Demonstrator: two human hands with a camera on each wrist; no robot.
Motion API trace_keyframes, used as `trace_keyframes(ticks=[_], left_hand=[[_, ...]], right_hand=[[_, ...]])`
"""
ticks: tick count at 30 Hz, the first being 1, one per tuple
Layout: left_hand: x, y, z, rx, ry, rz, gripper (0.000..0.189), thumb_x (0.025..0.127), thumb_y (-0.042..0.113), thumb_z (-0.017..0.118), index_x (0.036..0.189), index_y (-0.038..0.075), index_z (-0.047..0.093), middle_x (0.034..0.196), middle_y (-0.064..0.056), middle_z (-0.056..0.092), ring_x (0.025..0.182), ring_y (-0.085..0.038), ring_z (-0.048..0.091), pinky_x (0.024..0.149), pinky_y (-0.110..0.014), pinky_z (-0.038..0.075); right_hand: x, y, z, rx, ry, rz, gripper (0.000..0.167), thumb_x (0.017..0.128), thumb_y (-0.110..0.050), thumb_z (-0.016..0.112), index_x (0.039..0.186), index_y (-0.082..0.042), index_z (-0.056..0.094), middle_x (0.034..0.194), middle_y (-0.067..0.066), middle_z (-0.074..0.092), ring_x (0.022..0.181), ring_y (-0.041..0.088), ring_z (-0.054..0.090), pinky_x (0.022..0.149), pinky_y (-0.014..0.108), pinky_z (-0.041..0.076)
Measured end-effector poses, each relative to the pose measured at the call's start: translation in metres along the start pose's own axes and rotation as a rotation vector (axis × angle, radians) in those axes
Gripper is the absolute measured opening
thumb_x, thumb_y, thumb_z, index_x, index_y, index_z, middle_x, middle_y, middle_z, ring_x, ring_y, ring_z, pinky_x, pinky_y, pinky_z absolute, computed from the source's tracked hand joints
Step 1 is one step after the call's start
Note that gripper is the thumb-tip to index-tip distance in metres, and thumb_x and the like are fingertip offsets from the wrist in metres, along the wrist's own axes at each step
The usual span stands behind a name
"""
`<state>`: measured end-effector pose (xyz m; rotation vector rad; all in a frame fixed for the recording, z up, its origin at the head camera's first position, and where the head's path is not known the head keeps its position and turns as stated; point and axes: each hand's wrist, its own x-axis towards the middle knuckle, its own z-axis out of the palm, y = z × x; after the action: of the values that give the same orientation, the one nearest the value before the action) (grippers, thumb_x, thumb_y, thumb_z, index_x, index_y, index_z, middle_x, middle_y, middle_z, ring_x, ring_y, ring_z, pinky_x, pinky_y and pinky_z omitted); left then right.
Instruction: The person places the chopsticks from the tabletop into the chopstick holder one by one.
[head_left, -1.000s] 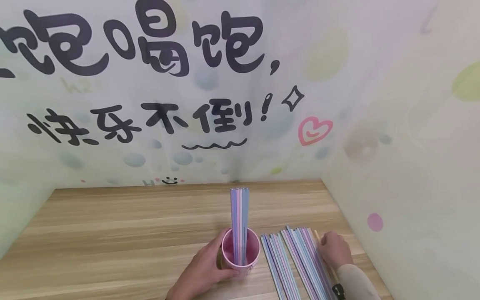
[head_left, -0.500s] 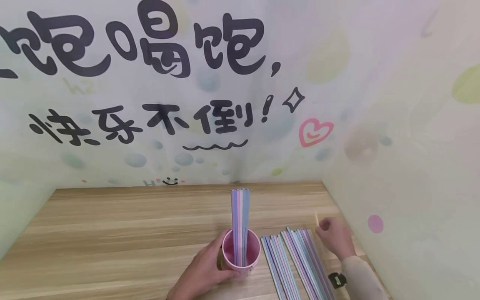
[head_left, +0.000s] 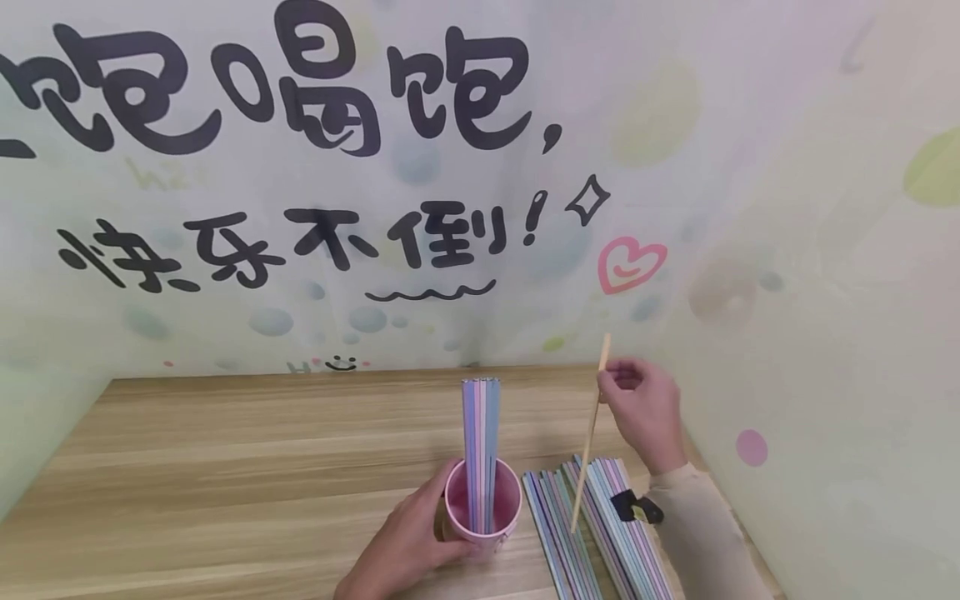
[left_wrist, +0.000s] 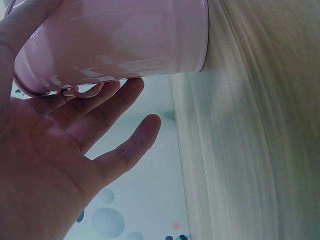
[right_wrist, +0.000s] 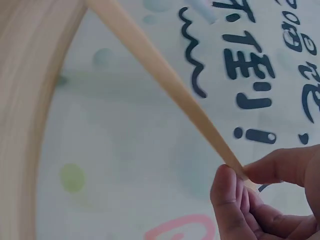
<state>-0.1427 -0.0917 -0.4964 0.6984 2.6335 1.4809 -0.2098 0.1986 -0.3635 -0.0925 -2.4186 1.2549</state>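
My left hand (head_left: pixel 405 537) holds a pink cup (head_left: pixel 507 492) on the table, thumb on the near side and fingers round the far side. In the left wrist view the little finger stands away from the cup wall (left_wrist: pixel 130 35). A tight bundle of pastel sticks (head_left: pixel 480 450), blue, lilac and pink, stands upright in the cup. My right hand (head_left: pixel 645 408) pinches a plain wooden chopstick (head_left: pixel 590 437) near its upper end, between thumb and fingers. The chopstick slants down to the left, its lower end over the flat row of pastel sticks in the head view.
Two groups of pastel sticks lie side by side right of the cup, a narrower left group (head_left: pixel 555 517) and a wider right group (head_left: pixel 611 492). A white wall (head_left: pixel 465 333) with black lettering closes off the back of the wooden table (head_left: pixel 262 467), and another wall (head_left: pixel 825 375) the right.
My right hand has lifted the wooden chopstick off the table beside the sticks and moved it up and left. The left hand and cup have stayed in place.
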Motion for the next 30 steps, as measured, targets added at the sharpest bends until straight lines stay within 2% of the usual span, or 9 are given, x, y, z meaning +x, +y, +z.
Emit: trace_keyframes(ticks=[7,9,12,18,22,30], left_hand=[[0.0,0.0,0.0,-0.007,-0.002,0.001,0.102,0.069,0.028,0.091,0.152,0.035,0.032,0.134,0.003,0.059,0.121,-0.023,0.057,0.097,-0.052,0.049],[0.0,0.0,0.0,-0.004,-0.002,-0.002,0.102,0.069,0.028,0.091,0.152,0.036,0.032,0.134,0.002,0.059,0.122,-0.024,0.057,0.098,-0.052,0.049],[0.0,0.001,0.0,-0.004,-0.002,-0.003,0.101,0.069,0.027,0.091,0.151,0.036,0.032,0.135,0.002,0.058,0.122,-0.024,0.057,0.098,-0.053,0.048],[-0.001,0.0,0.0,-0.016,-0.011,0.002,0.099,0.069,0.027,0.091,0.149,0.036,0.034,0.134,0.007,0.058,0.122,-0.022,0.057,0.099,-0.052,0.048],[-0.002,0.0,0.0,-0.022,-0.024,-0.009,0.099,0.069,0.028,0.091,0.15,0.037,0.034,0.135,0.006,0.058,0.122,-0.022,0.056,0.1,-0.052,0.048],[-0.003,-0.002,-0.001,-0.014,-0.025,-0.005,0.101,0.07,0.03,0.09,0.151,0.036,0.032,0.135,0.005,0.058,0.122,-0.021,0.056,0.099,-0.051,0.048]], right_hand=[[0.003,-0.033,0.01,0.189,0.121,-0.071,0.015,0.09,-0.006,0.065,0.099,0.006,0.07,0.089,0.018,0.068,0.07,0.008,0.065,0.065,0.016,0.054],[0.003,-0.04,0.014,0.255,0.141,-0.098,0.013,0.09,-0.002,0.064,0.097,0.007,0.069,0.086,0.019,0.067,0.067,0.01,0.065,0.064,0.018,0.056],[0.0,-0.046,0.023,0.292,0.146,-0.144,0.01,0.09,0.001,0.065,0.095,0.008,0.069,0.084,0.019,0.066,0.066,0.012,0.066,0.063,0.019,0.057],[-0.012,-0.045,0.047,0.269,0.086,-0.203,0.007,0.089,0.005,0.066,0.094,0.007,0.068,0.084,0.017,0.067,0.072,0.02,0.066,0.064,0.021,0.058],[-0.022,-0.039,0.061,0.237,0.056,-0.227,0.006,0.087,0.006,0.067,0.092,0.006,0.068,0.082,0.015,0.067,0.072,0.021,0.066,0.063,0.021,0.058],[-0.038,-0.034,0.077,0.151,0.013,-0.224,0.006,0.085,0.004,0.069,0.09,0.001,0.068,0.08,0.009,0.066,0.074,0.019,0.066,0.062,0.025,0.058]])
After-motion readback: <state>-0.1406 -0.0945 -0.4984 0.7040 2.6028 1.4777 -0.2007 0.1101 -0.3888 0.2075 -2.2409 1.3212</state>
